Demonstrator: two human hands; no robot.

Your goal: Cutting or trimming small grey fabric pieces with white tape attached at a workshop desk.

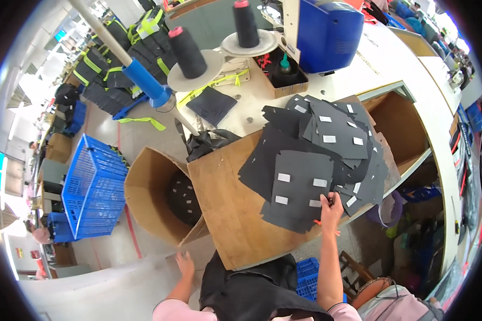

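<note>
My right hand (332, 209) is closed at the lower right corner of the top black fabric panel (300, 168), which carries small white patches. A small dark object shows at its fingers, with bits of orange beside the hand; its kind is unclear. Underneath and behind lies a loose pile of similar black panels (284, 134), spread over a brown wooden board (225, 198). My left hand (185, 264) is low on the left, fingers apart and holding nothing. It is just below the cardboard box (150, 182), in which dark pieces with white patches (185, 200) lie.
A blue plastic crate (95, 187) stands at the left on the floor. Behind the board are two black thread cones (187, 56), a blue machine housing (329, 35) and a small box with a green-tipped bottle (285, 67). A pole with a blue sleeve (147, 83) rises at the upper left.
</note>
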